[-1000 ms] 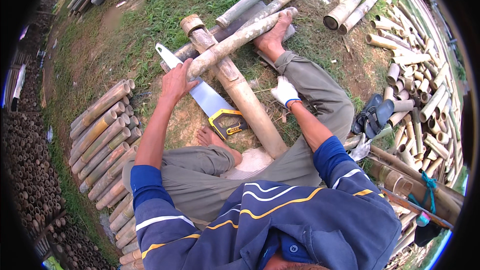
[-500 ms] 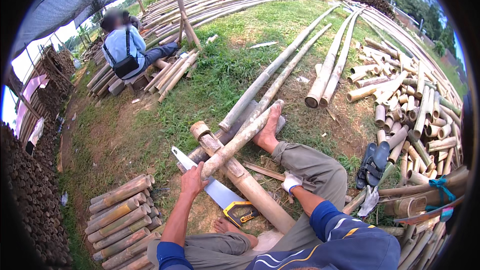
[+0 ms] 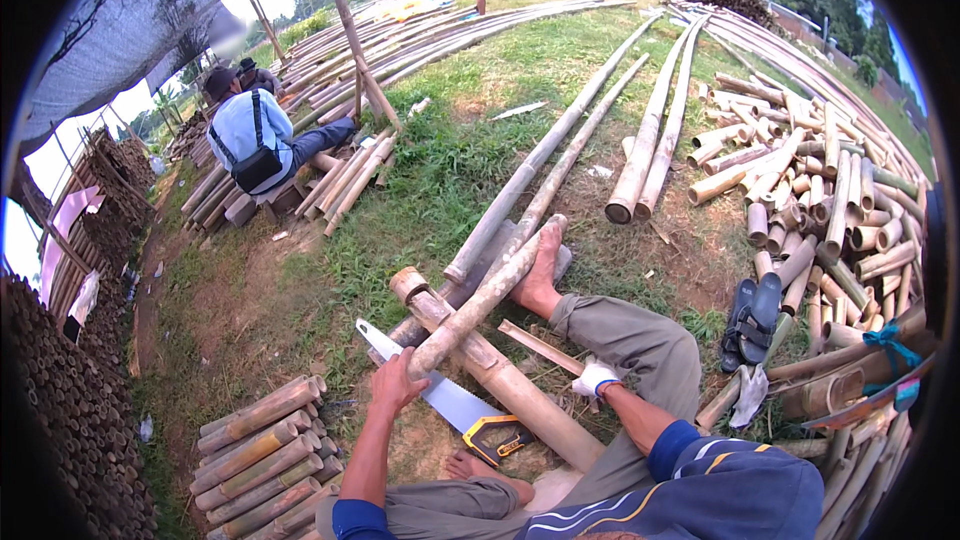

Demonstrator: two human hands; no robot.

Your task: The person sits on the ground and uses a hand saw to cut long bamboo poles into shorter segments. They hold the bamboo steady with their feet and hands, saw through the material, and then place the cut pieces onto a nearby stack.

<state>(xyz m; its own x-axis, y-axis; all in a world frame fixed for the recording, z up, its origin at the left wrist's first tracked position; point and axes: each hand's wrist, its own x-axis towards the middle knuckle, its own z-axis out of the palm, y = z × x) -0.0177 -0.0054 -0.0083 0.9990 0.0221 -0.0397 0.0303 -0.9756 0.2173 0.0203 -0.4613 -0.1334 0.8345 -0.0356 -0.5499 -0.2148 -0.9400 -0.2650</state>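
Note:
My bare left hand (image 3: 397, 383) is wrapped round the near end of a bamboo pole (image 3: 480, 308). The pole lies across a thicker notched bamboo post (image 3: 530, 402), and my bare foot (image 3: 540, 275) presses against it farther up. My right hand (image 3: 595, 378), in a white glove, is closed on the near end of a split bamboo strip (image 3: 543, 348), beside my bent knee. Under the pole and close to my left hand lies a handsaw (image 3: 455, 403) with a yellow and black handle, its blade partly hidden by the hand and pole.
Short cut bamboo pieces (image 3: 265, 440) are stacked at the near left, and a loose heap (image 3: 800, 190) lies at the right beside dark sandals (image 3: 750, 320). Long poles (image 3: 655, 130) stretch away ahead. A seated person (image 3: 255, 135) is at the far left; another stands farther back.
The bamboo strip has shifted and now slants more steeply, with its far end raised, as my gloved right hand moves slightly. My left hand stays on the pole. The whole view has shifted a little.

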